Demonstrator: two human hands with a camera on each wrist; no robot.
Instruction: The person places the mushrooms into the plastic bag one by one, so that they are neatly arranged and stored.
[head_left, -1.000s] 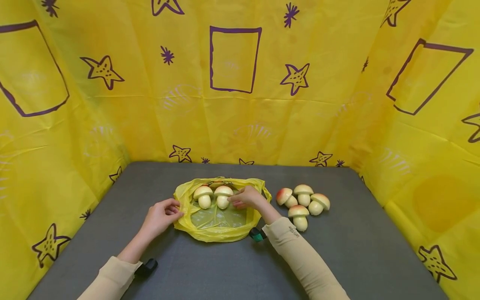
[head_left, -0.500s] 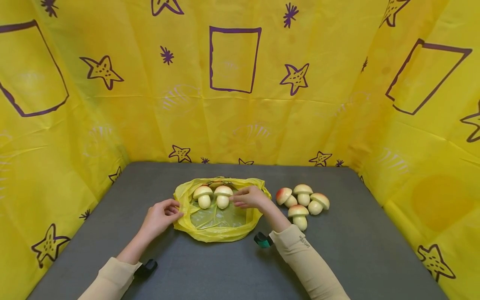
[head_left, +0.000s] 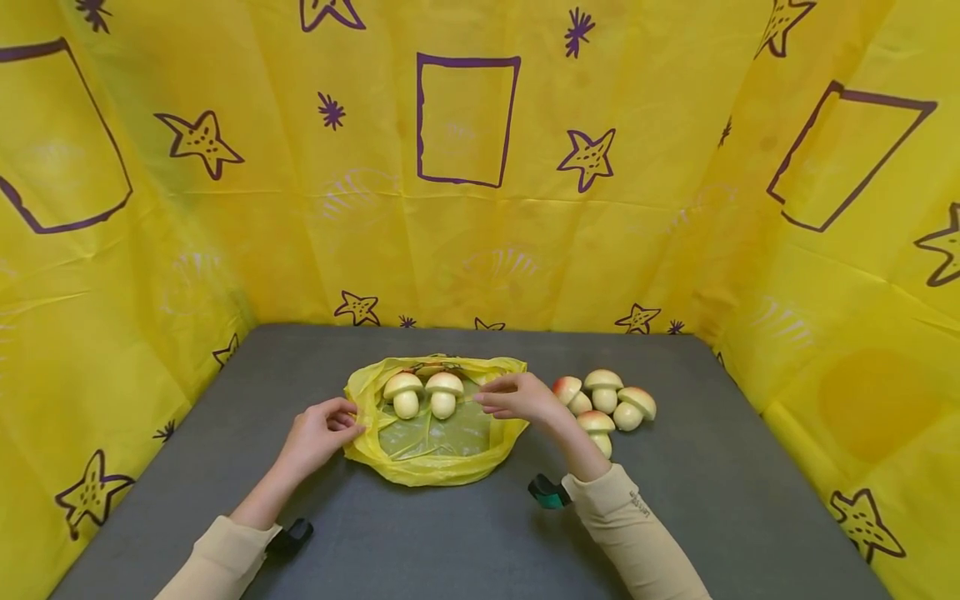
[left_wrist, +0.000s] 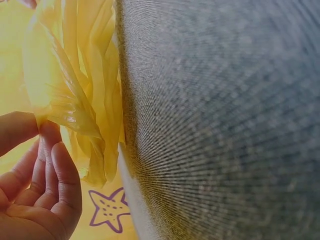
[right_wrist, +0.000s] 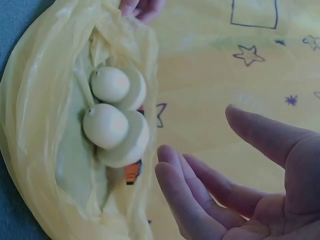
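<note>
A yellow plastic bag (head_left: 435, 473) lies on the table with its mouth spread wide. Inside it two toy mushrooms (head_left: 443, 395) rest side by side at the back, pale with reddish caps. My left hand (head_left: 318, 435) pinches the bag's left rim between thumb and forefinger, as the left wrist view shows. Above the bag's right side hovers my right hand (head_left: 521, 398), thumb and fingers spread apart and holding nothing. In the right wrist view that same hand (right_wrist: 235, 185) is clear of the mushrooms (right_wrist: 106, 126).
Several more toy mushrooms (head_left: 602, 389) sit clustered on the grey table (head_left: 420, 550), right of the bag and partly behind the right forearm. Yellow cloth walls (head_left: 495, 250) with purple drawings enclose the table at the back and both sides.
My right hand has drawn back to the right, away from the right-hand mushroom in the bag. The left hand keeps its pinch on the rim, and the mushrooms stay put.
</note>
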